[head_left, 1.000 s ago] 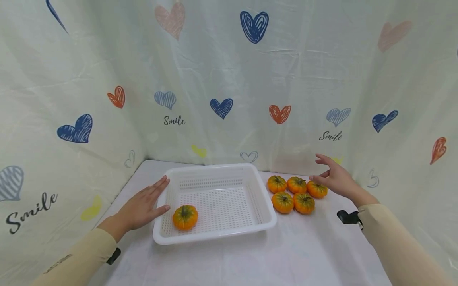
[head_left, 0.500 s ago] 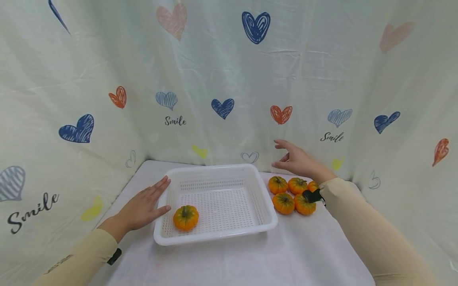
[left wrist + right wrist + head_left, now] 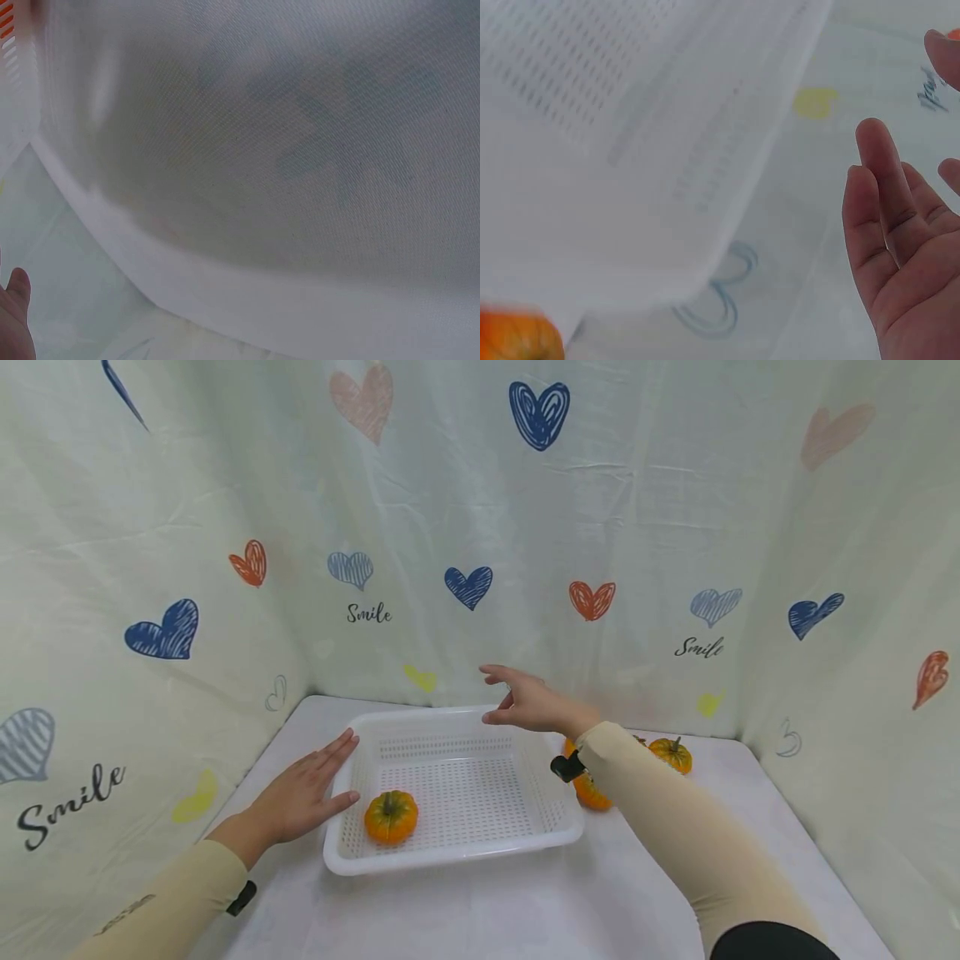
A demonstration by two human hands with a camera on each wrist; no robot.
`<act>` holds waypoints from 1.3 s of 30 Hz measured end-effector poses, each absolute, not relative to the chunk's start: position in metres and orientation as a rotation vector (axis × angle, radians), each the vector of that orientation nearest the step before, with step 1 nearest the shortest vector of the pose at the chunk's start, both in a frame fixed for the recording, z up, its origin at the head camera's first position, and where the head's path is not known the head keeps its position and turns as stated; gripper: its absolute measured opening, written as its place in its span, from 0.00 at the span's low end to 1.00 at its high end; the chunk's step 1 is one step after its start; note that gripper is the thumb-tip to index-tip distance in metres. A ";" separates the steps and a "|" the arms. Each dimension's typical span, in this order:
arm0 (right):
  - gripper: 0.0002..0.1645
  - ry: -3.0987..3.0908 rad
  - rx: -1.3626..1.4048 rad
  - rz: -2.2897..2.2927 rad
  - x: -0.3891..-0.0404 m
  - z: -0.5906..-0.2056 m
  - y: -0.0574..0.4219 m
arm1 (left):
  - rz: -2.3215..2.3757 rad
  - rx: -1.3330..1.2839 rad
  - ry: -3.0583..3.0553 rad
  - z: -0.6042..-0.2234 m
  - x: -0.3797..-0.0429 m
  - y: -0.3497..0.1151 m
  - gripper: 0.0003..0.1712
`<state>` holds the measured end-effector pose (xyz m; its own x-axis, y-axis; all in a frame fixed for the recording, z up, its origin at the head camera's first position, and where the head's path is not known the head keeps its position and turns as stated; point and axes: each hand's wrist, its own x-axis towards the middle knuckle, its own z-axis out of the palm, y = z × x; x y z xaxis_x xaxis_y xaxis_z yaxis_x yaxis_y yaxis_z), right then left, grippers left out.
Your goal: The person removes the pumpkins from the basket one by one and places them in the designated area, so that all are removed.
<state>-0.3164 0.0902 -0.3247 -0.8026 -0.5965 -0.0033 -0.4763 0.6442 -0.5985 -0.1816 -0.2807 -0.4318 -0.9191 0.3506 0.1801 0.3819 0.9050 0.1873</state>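
Observation:
A white plastic basket point(image 3: 480, 853) with a perforated base stands on the table. One small orange-and-green pumpkin point(image 3: 391, 817) sits inside at its front left. My left hand point(image 3: 296, 793) rests on the basket's left rim, fingers extended; part of it shows in the left wrist view point(image 3: 15, 319). Above the basket's back right rim hovers my right hand point(image 3: 532, 702), fingers loosely spread and holding nothing. In the right wrist view its palm and fingers point(image 3: 911, 247) are bare, apart from the basket wall.
More small pumpkins point(image 3: 670, 755) lie to the right of the basket, partly hidden behind the right forearm. A white cloth covers the table point(image 3: 450, 918). Hanging curtains point(image 3: 637, 527) printed with hearts enclose the back and both sides.
My right hand has travelled left from above the pumpkins to the basket's back right rim, its forearm now crossing in front of them. The left hand, basket and inside pumpkin have stayed put.

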 end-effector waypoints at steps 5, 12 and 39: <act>0.51 2.580 -0.907 -0.908 -0.314 -0.343 0.060 | -0.330 -0.563 -2.939 -0.431 -0.182 -0.281 0.49; 0.50 2.461 -0.975 -0.929 -0.308 -0.368 0.029 | -0.351 -0.574 -2.924 -0.433 -0.183 -0.281 0.49; 0.42 2.311 -0.961 -0.841 -0.291 -0.421 -0.006 | -0.331 -0.562 -2.931 -0.433 -0.183 -0.282 0.49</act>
